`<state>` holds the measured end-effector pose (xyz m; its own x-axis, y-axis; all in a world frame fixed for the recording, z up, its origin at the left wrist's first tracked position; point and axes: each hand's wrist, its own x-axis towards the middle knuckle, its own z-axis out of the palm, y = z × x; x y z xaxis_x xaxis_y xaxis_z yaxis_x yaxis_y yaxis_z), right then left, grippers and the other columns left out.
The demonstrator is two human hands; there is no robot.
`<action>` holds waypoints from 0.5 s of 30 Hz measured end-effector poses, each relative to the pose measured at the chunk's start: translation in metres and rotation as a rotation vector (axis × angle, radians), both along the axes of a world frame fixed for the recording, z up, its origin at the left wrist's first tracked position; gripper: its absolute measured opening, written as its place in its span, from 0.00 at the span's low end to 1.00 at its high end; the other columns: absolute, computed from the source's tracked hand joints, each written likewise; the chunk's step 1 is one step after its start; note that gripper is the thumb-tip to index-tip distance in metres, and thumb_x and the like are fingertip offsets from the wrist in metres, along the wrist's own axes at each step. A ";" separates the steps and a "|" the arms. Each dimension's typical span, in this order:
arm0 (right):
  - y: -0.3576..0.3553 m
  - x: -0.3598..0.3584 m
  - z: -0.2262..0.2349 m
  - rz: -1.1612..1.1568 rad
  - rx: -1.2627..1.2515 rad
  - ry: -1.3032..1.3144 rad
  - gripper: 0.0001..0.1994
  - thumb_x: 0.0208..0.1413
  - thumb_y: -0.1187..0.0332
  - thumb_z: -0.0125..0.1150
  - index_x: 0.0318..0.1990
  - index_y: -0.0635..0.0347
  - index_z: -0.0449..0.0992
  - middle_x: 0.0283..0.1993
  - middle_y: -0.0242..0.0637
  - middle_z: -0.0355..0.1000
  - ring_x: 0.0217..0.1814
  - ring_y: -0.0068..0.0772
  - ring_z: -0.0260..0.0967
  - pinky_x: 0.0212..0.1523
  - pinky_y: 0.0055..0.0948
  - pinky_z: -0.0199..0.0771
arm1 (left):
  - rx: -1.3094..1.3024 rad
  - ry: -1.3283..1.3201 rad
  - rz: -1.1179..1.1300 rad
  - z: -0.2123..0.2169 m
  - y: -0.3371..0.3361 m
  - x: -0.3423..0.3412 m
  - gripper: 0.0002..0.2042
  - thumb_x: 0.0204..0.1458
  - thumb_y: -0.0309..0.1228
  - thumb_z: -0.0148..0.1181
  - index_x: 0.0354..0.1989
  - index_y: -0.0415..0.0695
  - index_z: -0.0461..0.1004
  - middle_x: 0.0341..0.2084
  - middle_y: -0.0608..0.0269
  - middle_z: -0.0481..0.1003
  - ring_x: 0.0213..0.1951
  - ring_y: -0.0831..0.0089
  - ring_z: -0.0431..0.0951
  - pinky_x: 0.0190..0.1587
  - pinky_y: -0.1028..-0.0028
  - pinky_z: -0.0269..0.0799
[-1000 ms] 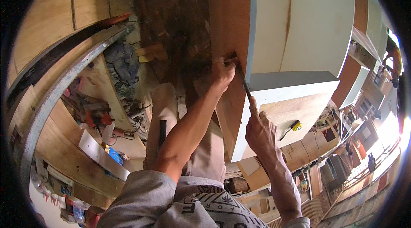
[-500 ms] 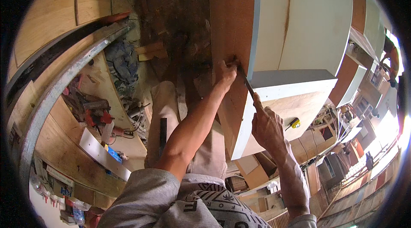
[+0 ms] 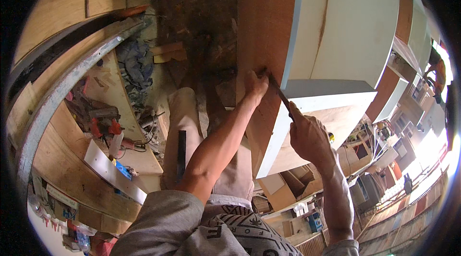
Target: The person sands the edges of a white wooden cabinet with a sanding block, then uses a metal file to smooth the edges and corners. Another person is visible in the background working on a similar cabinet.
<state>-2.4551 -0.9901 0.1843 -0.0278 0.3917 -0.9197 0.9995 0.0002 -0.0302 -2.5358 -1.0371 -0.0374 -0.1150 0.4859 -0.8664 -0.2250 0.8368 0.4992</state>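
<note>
A long, narrow dark file (image 3: 280,93) lies slantwise across the edge of a cabinet-like box, near its corner. My right hand (image 3: 311,138) is closed round the near end of the file. At its far end my left hand (image 3: 257,85) is closed, fingers pressed on the tip beside the brown side panel (image 3: 264,20). The box has white edging (image 3: 331,101) round a bare wood face and a pale top panel (image 3: 355,25). Partly covered by my right hand, a yellow and black tape measure (image 3: 331,137) sits against the wood face.
On the left, a curved-looking metal bar (image 3: 67,85) runs beside wooden boards and a shelf with red-and-black tools (image 3: 108,124). Wood scraps (image 3: 169,53) lie on the dark floor ahead. Several cabinets and a person (image 3: 438,71) appear at far right.
My right hand has shifted a little right and now covers more of the tape measure. The file has moved along with it, with my left hand still at its tip.
</note>
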 end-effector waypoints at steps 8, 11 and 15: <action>0.040 -0.021 0.007 0.479 0.096 -0.016 0.15 0.61 0.71 0.52 0.54 0.66 0.72 0.33 0.52 0.72 0.28 0.45 0.78 0.28 0.42 0.78 | -0.198 -0.045 0.080 0.005 -0.015 0.006 0.12 0.54 0.29 0.63 0.43 0.33 0.81 0.37 0.51 0.82 0.41 0.66 0.81 0.44 0.68 0.73; 0.024 -0.017 0.005 0.533 0.090 -0.007 0.15 0.62 0.72 0.49 0.53 0.71 0.70 0.33 0.52 0.72 0.25 0.41 0.79 0.22 0.36 0.80 | -0.132 -0.036 0.071 0.000 -0.015 0.007 0.12 0.54 0.29 0.63 0.43 0.34 0.81 0.37 0.51 0.82 0.40 0.66 0.81 0.43 0.67 0.73; 0.000 -0.008 -0.016 0.541 0.081 0.013 0.16 0.65 0.73 0.45 0.56 0.74 0.66 0.36 0.51 0.72 0.26 0.43 0.79 0.24 0.38 0.81 | -0.103 0.060 0.009 -0.021 -0.016 0.012 0.11 0.54 0.29 0.63 0.40 0.33 0.82 0.34 0.51 0.83 0.38 0.68 0.81 0.41 0.67 0.73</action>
